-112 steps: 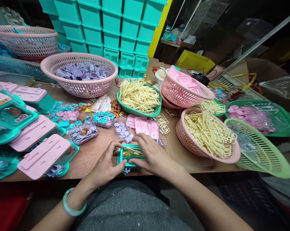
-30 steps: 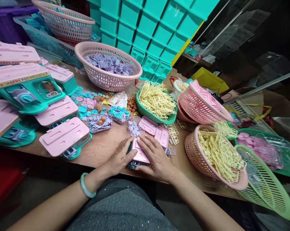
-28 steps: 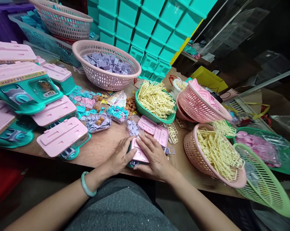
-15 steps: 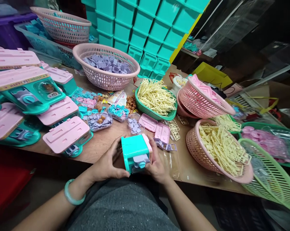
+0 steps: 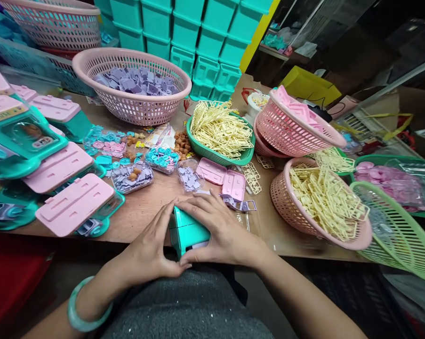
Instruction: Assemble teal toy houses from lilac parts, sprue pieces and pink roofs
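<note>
Now the teal toy house [image 5: 187,230], held up with its front toward the camera half a second ago, sits tipped at the table edge [image 5: 145,221], with the left hand [image 5: 148,249] and right hand [image 5: 222,230] both curled closed around it, near the spare pink lids [image 5: 222,176].

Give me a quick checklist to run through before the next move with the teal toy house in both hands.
1. Both hands on the piece: left hand and right hand clasp the teal toy house. Ok.
2. Piece supported: it sits at the near edge of the wooden table; whether it rests on it, cannot tell.
3. Pink lid on the house: hidden under the right hand. Cannot tell.
4. Spare pink lids lie just beyond the hands. Ok.
5. Small tray of purple parts close by, ahead of the fingers. Ok.
6. Room on the left: finished pink-topped toy houses lie close to the left hand. Not ok.
</note>
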`<state>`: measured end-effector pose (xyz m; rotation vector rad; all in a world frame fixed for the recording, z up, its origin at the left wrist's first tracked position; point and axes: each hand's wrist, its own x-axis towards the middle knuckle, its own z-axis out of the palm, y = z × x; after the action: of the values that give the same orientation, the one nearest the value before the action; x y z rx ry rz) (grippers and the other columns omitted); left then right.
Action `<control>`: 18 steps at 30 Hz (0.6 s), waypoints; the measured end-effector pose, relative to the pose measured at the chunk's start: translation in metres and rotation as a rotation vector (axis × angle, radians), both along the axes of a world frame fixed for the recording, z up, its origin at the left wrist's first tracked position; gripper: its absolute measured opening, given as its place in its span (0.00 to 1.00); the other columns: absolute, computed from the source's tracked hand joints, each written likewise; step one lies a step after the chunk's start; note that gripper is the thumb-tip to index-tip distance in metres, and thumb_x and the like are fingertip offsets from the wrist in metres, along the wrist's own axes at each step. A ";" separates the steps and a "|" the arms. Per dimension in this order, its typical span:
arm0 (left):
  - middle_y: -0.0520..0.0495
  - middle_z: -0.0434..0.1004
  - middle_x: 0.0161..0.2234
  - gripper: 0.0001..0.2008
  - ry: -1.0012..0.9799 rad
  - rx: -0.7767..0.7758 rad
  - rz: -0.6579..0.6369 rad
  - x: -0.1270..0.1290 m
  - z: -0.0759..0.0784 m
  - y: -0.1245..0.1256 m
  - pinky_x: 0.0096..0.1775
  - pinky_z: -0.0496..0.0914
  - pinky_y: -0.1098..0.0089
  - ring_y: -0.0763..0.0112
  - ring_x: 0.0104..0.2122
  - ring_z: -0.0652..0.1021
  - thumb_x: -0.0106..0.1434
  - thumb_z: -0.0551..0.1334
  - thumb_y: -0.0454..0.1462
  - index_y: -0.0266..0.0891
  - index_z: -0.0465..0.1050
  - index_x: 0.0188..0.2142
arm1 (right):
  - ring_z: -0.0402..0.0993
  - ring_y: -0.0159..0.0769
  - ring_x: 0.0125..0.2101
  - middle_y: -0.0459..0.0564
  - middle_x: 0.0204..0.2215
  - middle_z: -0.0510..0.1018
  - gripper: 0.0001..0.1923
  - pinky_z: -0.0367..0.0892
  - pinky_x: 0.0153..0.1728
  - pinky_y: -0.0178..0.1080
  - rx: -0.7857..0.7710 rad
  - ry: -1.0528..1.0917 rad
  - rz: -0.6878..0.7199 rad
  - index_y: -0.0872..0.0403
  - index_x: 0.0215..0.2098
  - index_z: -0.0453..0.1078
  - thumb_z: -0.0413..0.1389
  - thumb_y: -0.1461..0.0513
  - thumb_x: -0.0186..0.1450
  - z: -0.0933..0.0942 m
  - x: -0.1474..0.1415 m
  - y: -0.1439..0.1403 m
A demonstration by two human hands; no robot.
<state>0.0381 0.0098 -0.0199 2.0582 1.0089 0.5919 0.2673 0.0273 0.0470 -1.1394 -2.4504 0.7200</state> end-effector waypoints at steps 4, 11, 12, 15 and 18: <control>0.29 0.57 0.70 0.65 -0.034 0.057 0.013 0.002 -0.002 0.000 0.62 0.66 0.38 0.35 0.68 0.63 0.51 0.76 0.44 0.50 0.30 0.74 | 0.70 0.51 0.57 0.57 0.57 0.77 0.41 0.62 0.61 0.55 -0.031 0.083 0.025 0.52 0.65 0.64 0.63 0.40 0.62 -0.001 -0.003 0.004; 0.30 0.58 0.70 0.68 -0.059 0.048 0.018 0.000 -0.007 0.001 0.62 0.66 0.39 0.36 0.67 0.65 0.48 0.78 0.46 0.50 0.30 0.74 | 0.72 0.51 0.53 0.56 0.54 0.78 0.44 0.66 0.55 0.51 -0.050 0.111 -0.031 0.53 0.63 0.66 0.69 0.42 0.57 -0.003 -0.004 0.005; 0.29 0.55 0.72 0.69 -0.055 0.030 0.005 -0.002 -0.009 0.001 0.62 0.65 0.39 0.36 0.68 0.62 0.49 0.78 0.48 0.50 0.29 0.74 | 0.71 0.51 0.54 0.56 0.56 0.77 0.45 0.65 0.56 0.52 -0.056 0.090 -0.028 0.53 0.65 0.64 0.69 0.43 0.56 -0.002 -0.004 0.004; 0.28 0.47 0.74 0.74 -0.055 -0.029 -0.001 -0.007 -0.015 0.001 0.63 0.63 0.37 0.35 0.70 0.57 0.45 0.78 0.54 0.50 0.26 0.75 | 0.69 0.55 0.58 0.60 0.61 0.73 0.49 0.64 0.59 0.56 -0.057 -0.018 0.010 0.53 0.69 0.60 0.68 0.42 0.57 0.005 -0.005 0.003; 0.27 0.51 0.73 0.75 -0.062 -0.020 0.021 -0.010 -0.024 -0.001 0.62 0.65 0.37 0.33 0.68 0.60 0.42 0.80 0.53 0.48 0.28 0.75 | 0.65 0.59 0.62 0.63 0.64 0.70 0.52 0.60 0.62 0.61 -0.003 -0.118 0.061 0.57 0.70 0.58 0.66 0.40 0.56 0.008 -0.008 0.004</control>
<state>0.0277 0.0092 -0.0436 2.0022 0.9977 0.6496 0.2597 0.0310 0.0548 -1.1437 -2.5929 0.6917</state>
